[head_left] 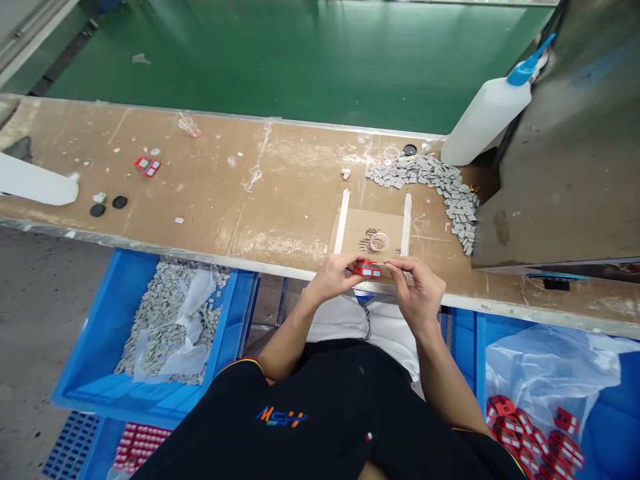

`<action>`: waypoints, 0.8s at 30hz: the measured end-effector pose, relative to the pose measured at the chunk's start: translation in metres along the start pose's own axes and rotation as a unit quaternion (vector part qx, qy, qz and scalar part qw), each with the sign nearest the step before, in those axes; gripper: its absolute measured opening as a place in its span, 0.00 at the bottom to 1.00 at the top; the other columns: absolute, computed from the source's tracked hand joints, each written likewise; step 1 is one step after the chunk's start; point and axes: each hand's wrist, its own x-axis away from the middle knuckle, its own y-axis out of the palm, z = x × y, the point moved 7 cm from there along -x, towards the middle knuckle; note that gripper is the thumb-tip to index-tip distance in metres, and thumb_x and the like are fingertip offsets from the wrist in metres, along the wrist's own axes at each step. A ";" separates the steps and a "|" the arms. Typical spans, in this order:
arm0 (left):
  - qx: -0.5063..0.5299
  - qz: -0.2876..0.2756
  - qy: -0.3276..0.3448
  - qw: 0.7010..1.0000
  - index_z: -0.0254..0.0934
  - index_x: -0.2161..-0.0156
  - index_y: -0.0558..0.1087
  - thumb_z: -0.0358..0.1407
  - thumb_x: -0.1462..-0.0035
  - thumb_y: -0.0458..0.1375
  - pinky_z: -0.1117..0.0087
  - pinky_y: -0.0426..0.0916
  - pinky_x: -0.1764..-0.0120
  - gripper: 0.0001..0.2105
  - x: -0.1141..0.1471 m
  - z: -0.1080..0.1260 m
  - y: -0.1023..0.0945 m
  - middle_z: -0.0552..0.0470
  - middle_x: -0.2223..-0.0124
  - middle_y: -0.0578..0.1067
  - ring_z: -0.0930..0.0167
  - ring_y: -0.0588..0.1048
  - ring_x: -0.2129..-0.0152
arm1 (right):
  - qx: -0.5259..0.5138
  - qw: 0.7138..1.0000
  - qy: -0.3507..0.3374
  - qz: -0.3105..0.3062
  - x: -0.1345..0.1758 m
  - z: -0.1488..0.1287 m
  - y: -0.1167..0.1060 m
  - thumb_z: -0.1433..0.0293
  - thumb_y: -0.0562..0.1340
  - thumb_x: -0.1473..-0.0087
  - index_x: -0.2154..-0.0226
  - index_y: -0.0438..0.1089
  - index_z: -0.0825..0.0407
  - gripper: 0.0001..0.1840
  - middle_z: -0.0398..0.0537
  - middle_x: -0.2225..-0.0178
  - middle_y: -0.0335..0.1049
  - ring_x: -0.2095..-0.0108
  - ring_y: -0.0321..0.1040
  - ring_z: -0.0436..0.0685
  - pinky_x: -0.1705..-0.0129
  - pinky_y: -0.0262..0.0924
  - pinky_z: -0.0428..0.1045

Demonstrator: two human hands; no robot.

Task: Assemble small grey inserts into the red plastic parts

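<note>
In the head view, the left hand (334, 277) grips a red toy-vehicle body (360, 268) with pale-blue windows (371, 272) above the near edge of the bench (200, 220), apparently steadying it for the right hand (420, 290), which pinches what seems a thin stick (379, 263) against it. Grey tiles (440, 175) lie heaped nearby, presumably for easy reach. The black shirt (325, 387) bears a logo (281, 417) seemingly reading "MSH".

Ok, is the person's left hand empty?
No, the left hand is holding a small red piece in its fingers, near the front edge of the bench.
</note>
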 end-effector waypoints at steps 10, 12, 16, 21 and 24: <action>0.005 0.001 -0.013 1.000 0.32 0.55 0.77 0.30 0.43 0.62 0.72 0.76 0.65 0.10 0.001 -0.001 -0.002 0.48 0.63 0.81 0.73 0.79 0.71 | -0.085 0.987 0.114 0.072 -0.011 0.029 -0.012 0.60 0.66 0.43 0.67 0.75 0.49 0.09 0.49 0.68 0.79 0.66 0.77 0.58 0.61 0.72 0.54; 0.016 0.001 -0.016 1.000 0.31 0.55 0.77 0.30 0.44 0.62 0.72 0.76 0.66 0.11 0.001 -0.001 -0.003 0.48 0.63 0.81 0.73 0.79 0.71 | -0.073 0.990 0.089 0.087 -0.022 0.032 -0.012 0.61 0.66 0.43 0.68 0.74 0.49 0.09 0.49 0.68 0.78 0.65 0.75 0.57 0.62 0.71 0.53; 0.025 0.003 -0.013 1.000 0.32 0.56 0.77 0.32 0.43 0.62 0.72 0.76 0.65 0.10 0.001 -0.001 -0.004 0.48 0.63 0.81 0.72 0.78 0.71 | -0.021 0.999 0.046 0.012 -0.037 0.035 0.006 0.63 0.64 0.42 0.71 0.73 0.49 0.09 0.49 0.66 0.75 0.62 0.73 0.58 0.62 0.69 0.53; 0.041 0.005 -0.012 0.999 0.33 0.56 0.77 0.32 0.44 0.63 0.73 0.75 0.66 0.10 0.003 -0.003 -0.005 0.49 0.63 0.81 0.72 0.78 0.70 | -0.031 0.996 0.035 -0.075 -0.058 0.044 0.012 0.63 0.62 0.40 0.52 0.72 0.46 0.14 0.50 0.55 0.74 0.56 0.72 0.58 0.56 0.70 0.55; 0.040 0.000 -0.014 0.999 0.33 0.57 0.77 0.34 0.44 0.64 0.73 0.74 0.67 0.10 0.003 -0.005 -0.005 0.49 0.64 0.80 0.72 0.78 0.71 | 0.028 0.997 0.020 -0.072 -0.101 0.063 0.011 0.65 0.61 0.40 0.53 0.72 0.46 0.12 0.51 0.55 0.73 0.60 0.71 0.58 0.56 0.69 0.55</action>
